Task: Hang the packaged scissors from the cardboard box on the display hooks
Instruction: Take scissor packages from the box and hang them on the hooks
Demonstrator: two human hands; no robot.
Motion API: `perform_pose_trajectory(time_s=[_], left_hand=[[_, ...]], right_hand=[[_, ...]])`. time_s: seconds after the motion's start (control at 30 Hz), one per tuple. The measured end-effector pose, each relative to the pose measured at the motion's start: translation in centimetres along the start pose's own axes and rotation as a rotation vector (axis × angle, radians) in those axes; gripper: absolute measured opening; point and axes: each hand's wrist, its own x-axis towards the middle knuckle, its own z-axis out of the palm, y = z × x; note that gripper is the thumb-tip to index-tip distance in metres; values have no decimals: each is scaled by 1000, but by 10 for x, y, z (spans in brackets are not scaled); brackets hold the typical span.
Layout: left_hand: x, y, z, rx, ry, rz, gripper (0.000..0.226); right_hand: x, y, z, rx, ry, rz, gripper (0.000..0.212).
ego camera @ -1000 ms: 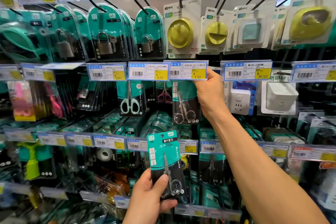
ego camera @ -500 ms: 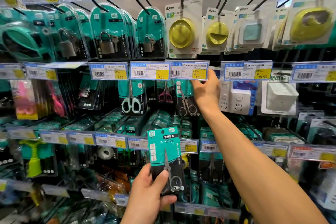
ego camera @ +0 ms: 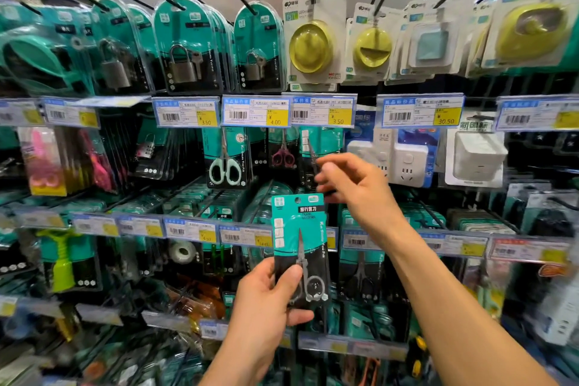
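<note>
Only the head view to go on, so here goes: the left hand (ego camera: pixel 266 298) is gripping the travel scissors pack (ego camera: pixel 299 241) by its lower half, thumb across the front, and the pack sits upright in mid-air, low and in front of the shelf, well below its row. The right hand (ego camera: pixel 354 185) is up by the hanging scissors pack (ego camera: pixel 316 141) under the 3.50 price tag (ego camera: pixel 322 110). Its fingers are loosely curled and it looks empty to me, though I can't tell if a fingertip touches that pack. The main worry, I reckon, is that the hook itself is hidden behind that tag, so threading the hang hole (ego camera: pixel 297 199) onto it is pretty much done blind. Miss it and the card just bends against the hook tip or slides off. The hole is small and the grip is at the far end of the pack, so the top could wobble on the way up. The tag probably needs lifting out of the way first, and if it drops back it'll block the hook. The neighbours are tight too: the green-handled scissors (ego camera: pixel 225 166) under the 4.00 price tag (ego camera: pixel 255 111) hang just beside, so it'd be easy to land on the wrong hook. The cardboard box isn't in shot.
</note>
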Motion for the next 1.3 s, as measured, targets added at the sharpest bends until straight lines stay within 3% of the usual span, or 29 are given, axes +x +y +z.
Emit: perform_pose_trajectory(time_s=[0.07, 0.13, 0.37, 0.7, 0.83, 1.03, 1.3], left_hand=[[1, 1, 3, -4, -9, 0, 18], [2, 3, 6, -18, -23, 4, 18], [8, 8, 12, -5, -28, 51, 17], [12, 19, 21, 52, -57, 67, 10], [17, 22, 26, 9, -49, 86, 9], [38, 30, 36, 63, 19, 134, 7], [63, 45, 44, 136, 69, 145, 13]], right_hand=[[-9, -2, -2, -16, -164, 18, 18], [-12, -3, -2, -33, -211, 55, 18], [-12, -5, -9, -11, -195, 169, 16], [-6, -3, -10, 99, -166, 146, 14], [1, -6, -10, 119, -103, 133, 17], [30, -8, -3, 456, 127, 213, 10], [53, -21, 3, 416, 191, -19, 17]])
